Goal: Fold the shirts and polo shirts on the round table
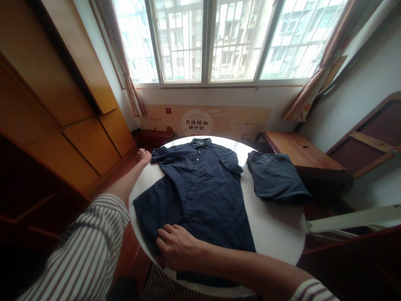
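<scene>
Bright room, dark shirt (pixel 216 188) laid across a round white table (pixel 275 238)

Daylight comes through a wide barred window (pixel 205 46) at the back, with tall wooden cupboards (pixel 62 94) on the left, a pale printed banner (pixel 225 121) beneath the glass and a low wooden desk (pixel 300 150) off to the right. On the table the short-sleeved shirt lies front up, its collar (pixel 200 143) at the far rim and its body running toward the near one. A folded dark cloth (pixel 277 175) sits apart from it on the right.

The step in hand looks like arranging the shirt along its left side, one hand toward each end. The right hand (pixel 177 246) reaches across the shirt to its lower left part, fingers bent on the fabric; the fingertips are hidden, so I cannot tell how firm the hold is. The left hand (pixel 144 155) is curled at the end of the left-side sleeve (pixel 159 154), by the table's rim; whether it pinches the fabric I cannot tell either. Most of the shirt lies to the right of the left hand, and under and beyond the right one. The next move seems to call for a sure pinch at both places and even tension between them. Small pale buttons (pixel 197 159) show below the collar.
</scene>
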`<control>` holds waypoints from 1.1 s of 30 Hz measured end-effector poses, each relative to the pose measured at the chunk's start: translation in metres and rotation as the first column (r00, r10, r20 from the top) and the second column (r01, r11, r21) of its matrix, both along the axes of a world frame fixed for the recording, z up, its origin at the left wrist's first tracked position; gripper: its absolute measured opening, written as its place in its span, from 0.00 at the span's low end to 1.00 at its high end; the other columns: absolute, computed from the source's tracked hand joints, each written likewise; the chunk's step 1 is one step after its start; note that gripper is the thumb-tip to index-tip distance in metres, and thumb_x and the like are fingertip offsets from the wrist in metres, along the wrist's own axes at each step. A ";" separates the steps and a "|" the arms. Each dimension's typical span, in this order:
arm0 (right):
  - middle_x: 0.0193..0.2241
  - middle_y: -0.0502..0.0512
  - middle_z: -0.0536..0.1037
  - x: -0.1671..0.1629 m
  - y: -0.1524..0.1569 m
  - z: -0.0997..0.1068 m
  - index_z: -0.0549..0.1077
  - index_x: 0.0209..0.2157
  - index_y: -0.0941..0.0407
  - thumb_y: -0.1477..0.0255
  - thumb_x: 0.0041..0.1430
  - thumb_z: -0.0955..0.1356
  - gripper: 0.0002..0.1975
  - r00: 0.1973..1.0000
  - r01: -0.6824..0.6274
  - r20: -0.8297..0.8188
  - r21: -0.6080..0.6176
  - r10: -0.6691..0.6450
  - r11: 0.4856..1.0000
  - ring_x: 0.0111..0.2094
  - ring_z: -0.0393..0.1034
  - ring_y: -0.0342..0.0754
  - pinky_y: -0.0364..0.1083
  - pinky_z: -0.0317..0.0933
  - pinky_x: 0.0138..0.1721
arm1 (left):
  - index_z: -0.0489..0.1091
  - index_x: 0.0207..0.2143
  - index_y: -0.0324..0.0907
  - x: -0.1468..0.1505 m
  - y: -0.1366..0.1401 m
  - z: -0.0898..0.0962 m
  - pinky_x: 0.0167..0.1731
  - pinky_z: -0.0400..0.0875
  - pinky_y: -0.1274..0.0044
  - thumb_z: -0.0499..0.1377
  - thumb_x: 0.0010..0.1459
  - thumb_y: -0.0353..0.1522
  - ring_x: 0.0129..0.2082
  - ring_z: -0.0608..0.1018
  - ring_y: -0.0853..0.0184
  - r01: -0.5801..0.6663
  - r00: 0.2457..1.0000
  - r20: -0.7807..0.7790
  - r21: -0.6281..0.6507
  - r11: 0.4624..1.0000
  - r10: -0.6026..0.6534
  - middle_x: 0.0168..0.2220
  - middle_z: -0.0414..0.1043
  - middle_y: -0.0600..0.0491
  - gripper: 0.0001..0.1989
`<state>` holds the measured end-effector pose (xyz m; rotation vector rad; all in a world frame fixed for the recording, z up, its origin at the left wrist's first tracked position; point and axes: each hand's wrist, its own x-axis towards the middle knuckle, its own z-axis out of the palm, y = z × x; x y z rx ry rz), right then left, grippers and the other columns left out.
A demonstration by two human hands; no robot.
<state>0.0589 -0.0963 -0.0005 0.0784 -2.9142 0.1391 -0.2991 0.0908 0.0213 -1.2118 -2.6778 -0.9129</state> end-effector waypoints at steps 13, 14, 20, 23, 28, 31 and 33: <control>0.35 0.61 0.71 -0.024 -0.022 -0.005 0.70 0.34 0.60 0.69 0.60 0.68 0.08 0.999 0.039 0.019 0.045 -0.040 0.998 0.33 0.65 0.53 0.47 0.62 0.26 | 0.73 0.44 0.36 0.046 -0.017 -0.026 0.51 0.71 0.69 0.52 0.59 0.29 0.45 0.77 0.58 0.446 0.848 -0.200 -0.234 0.864 -0.492 0.43 0.73 0.42 0.14; 0.35 0.61 0.71 -0.025 -0.021 -0.005 0.70 0.34 0.60 0.70 0.60 0.67 0.07 0.999 0.035 0.016 0.048 -0.036 0.998 0.33 0.65 0.53 0.47 0.62 0.26 | 0.73 0.46 0.37 0.046 -0.017 -0.025 0.52 0.70 0.70 0.52 0.60 0.29 0.46 0.77 0.59 0.472 0.830 -0.199 -0.246 0.847 -0.520 0.45 0.73 0.43 0.15; 0.33 0.59 0.70 -0.035 -0.015 -0.003 0.71 0.34 0.61 0.74 0.62 0.65 0.05 0.996 0.075 0.046 0.041 -0.077 0.996 0.33 0.66 0.52 0.47 0.62 0.24 | 0.71 0.55 0.41 0.048 -0.009 -0.021 0.61 0.60 0.77 0.49 0.64 0.34 0.58 0.71 0.65 0.625 0.704 -0.123 -0.360 0.692 -0.700 0.58 0.70 0.51 0.20; 0.35 0.59 0.71 -0.037 -0.012 -0.001 0.71 0.36 0.61 0.69 0.58 0.68 0.09 0.996 0.045 0.071 0.018 -0.046 0.999 0.35 0.67 0.52 0.48 0.65 0.27 | 0.69 0.57 0.42 0.049 -0.004 -0.024 0.62 0.57 0.78 0.47 0.65 0.37 0.62 0.68 0.67 0.626 0.698 -0.074 -0.417 0.658 -0.712 0.60 0.68 0.52 0.23; 0.33 0.56 0.76 -0.021 -0.006 0.012 0.72 0.31 0.58 0.67 0.53 0.71 0.09 0.894 -0.349 0.242 -0.154 0.378 0.924 0.33 0.68 0.47 0.44 0.67 0.33 | 0.67 0.59 0.48 0.050 0.000 -0.027 0.62 0.57 0.73 0.42 0.68 0.42 0.64 0.64 0.66 0.566 0.753 -0.047 -0.460 0.684 -0.656 0.62 0.65 0.55 0.24; 0.31 0.53 0.76 -0.004 0.005 0.028 0.71 0.28 0.58 0.74 0.55 0.70 0.04 0.840 -0.417 0.256 -0.260 0.479 0.871 0.30 0.68 0.43 0.40 0.65 0.33 | 0.68 0.58 0.47 0.056 0.002 -0.027 0.60 0.60 0.68 0.42 0.68 0.43 0.63 0.66 0.61 0.525 0.784 -0.076 -0.446 0.725 -0.616 0.62 0.65 0.51 0.24; 0.31 0.50 0.75 0.006 0.021 0.038 0.71 0.29 0.57 0.76 0.58 0.68 0.03 0.881 -0.346 0.181 -0.381 0.436 0.857 0.29 0.68 0.40 0.38 0.63 0.32 | 0.69 0.57 0.44 0.062 0.003 -0.027 0.59 0.61 0.66 0.44 0.68 0.42 0.60 0.67 0.58 0.502 0.799 -0.111 -0.418 0.757 -0.591 0.60 0.66 0.47 0.23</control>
